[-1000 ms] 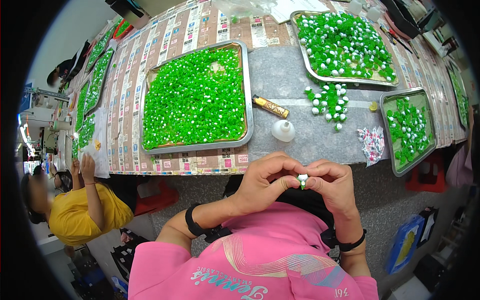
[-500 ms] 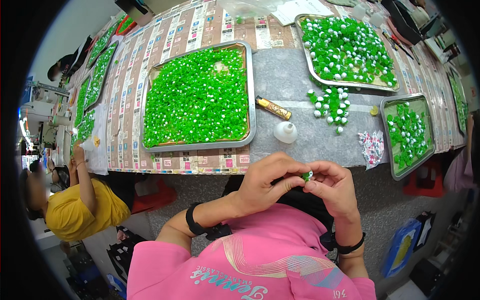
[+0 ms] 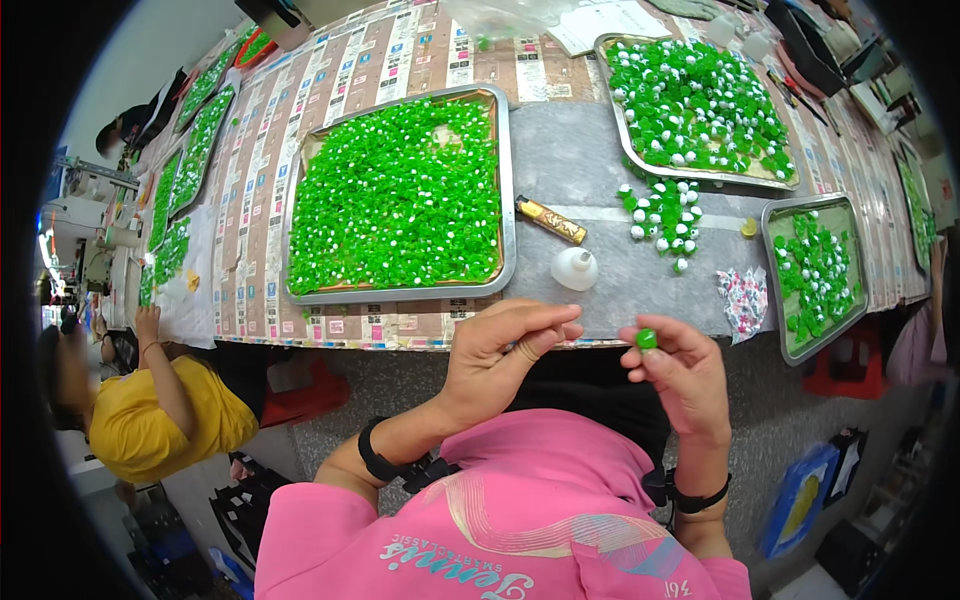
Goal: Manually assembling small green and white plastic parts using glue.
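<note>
My right hand (image 3: 688, 378) pinches a small round green bead-like piece (image 3: 646, 339) between thumb and fingers, just off the table's front edge. To its left, my left hand (image 3: 503, 352) has thumb and index finger pressed together; whether anything tiny is between them cannot be made out. A white squeeze bottle (image 3: 574, 268) stands on the grey mat beyond my hands. Behind it lies a gold and dark tube-like object (image 3: 551, 219). Farther right on the mat sits a loose cluster of green and white pieces (image 3: 662, 215).
A large metal tray (image 3: 507, 190) of small green and white pieces lies left of the mat. Another tray (image 3: 712, 178) is at the back right, a smaller one (image 3: 770, 260) at right beside a floral cloth (image 3: 743, 300). A person in yellow (image 3: 170, 410) sits at left.
My hands have drawn apart. The right one has moved slightly right with the green piece, which now shows its plain green side; the left has come away from it.
</note>
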`<state>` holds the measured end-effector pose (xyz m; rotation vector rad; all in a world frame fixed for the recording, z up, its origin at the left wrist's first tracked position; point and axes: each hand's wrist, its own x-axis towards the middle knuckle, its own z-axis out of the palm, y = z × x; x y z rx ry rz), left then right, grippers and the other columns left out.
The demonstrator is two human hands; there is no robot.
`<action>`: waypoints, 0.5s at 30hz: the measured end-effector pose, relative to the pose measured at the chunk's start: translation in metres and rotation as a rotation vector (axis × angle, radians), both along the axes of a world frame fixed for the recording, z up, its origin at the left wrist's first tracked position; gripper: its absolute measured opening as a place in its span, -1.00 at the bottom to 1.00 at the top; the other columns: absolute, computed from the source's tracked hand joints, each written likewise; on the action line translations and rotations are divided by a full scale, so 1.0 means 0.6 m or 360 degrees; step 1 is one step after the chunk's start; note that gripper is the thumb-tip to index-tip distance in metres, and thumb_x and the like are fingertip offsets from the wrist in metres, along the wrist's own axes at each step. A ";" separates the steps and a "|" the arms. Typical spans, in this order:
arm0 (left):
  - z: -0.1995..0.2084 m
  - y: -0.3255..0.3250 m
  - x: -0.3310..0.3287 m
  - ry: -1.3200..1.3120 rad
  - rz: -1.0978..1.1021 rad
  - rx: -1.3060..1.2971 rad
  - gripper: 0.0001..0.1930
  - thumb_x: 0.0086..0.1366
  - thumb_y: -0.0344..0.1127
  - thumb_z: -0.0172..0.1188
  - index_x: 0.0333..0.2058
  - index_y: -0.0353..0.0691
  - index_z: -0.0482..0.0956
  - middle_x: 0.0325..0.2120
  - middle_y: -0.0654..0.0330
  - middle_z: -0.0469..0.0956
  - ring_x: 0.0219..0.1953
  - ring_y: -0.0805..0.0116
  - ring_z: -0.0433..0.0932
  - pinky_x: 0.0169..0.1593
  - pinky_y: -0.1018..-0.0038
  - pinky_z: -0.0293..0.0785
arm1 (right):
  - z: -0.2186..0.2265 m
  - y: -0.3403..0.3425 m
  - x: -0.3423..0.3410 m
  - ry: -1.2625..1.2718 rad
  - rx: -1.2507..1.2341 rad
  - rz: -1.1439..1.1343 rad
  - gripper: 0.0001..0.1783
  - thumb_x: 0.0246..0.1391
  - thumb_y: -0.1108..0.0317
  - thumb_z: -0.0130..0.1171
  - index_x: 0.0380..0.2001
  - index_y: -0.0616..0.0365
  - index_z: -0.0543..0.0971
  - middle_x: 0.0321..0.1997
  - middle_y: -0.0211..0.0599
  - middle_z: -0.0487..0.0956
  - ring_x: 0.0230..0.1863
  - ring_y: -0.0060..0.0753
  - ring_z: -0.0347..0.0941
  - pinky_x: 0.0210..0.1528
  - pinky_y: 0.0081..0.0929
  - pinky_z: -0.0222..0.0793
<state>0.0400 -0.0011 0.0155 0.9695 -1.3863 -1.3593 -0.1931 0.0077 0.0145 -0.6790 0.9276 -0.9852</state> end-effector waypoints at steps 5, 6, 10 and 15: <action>-0.002 0.008 0.007 0.0335 -0.0017 0.0346 -0.67 0.37 -0.39 -0.06 0.08 -0.34 0.35 -0.30 0.22 0.41 -0.12 0.31 0.51 -0.01 0.43 0.47 | 0.013 -0.007 -0.057 0.0819 -0.0463 -0.0625 -0.66 0.10 0.53 0.09 -0.02 0.30 0.47 -0.10 -0.18 0.55 -0.21 -0.50 0.52 -0.22 -0.61 0.45; 0.003 0.008 0.011 0.0351 -0.0048 0.0433 -0.65 0.39 -0.37 -0.09 0.11 -0.33 0.30 -0.28 0.22 0.40 -0.09 0.31 0.49 0.00 0.42 0.46 | 0.013 -0.012 -0.077 0.0994 -0.0584 -0.0761 -0.67 0.11 0.54 0.08 -0.02 0.29 0.47 -0.09 -0.22 0.54 -0.19 -0.52 0.50 -0.19 -0.62 0.43; 0.008 0.013 0.019 0.0572 -0.0236 0.0618 -0.53 0.41 -0.20 -0.14 0.20 -0.31 0.15 -0.14 0.17 0.36 0.00 0.31 0.40 0.03 0.35 0.44 | 0.001 -0.030 -0.189 0.1689 -0.0833 -0.1215 -0.67 0.13 0.55 0.05 -0.01 0.29 0.47 -0.04 -0.28 0.52 -0.12 -0.54 0.46 -0.10 -0.59 0.39; 0.019 0.014 0.023 0.0868 -0.0431 0.0836 -0.35 0.37 0.07 -0.17 0.24 -0.29 0.04 0.03 0.07 0.31 0.00 0.26 0.40 0.04 0.29 0.40 | -0.010 -0.055 -0.290 0.2471 -0.0815 -0.1128 -0.66 0.14 0.51 0.06 0.01 0.24 0.48 0.00 -0.25 0.51 -0.04 -0.49 0.44 0.00 -0.53 0.34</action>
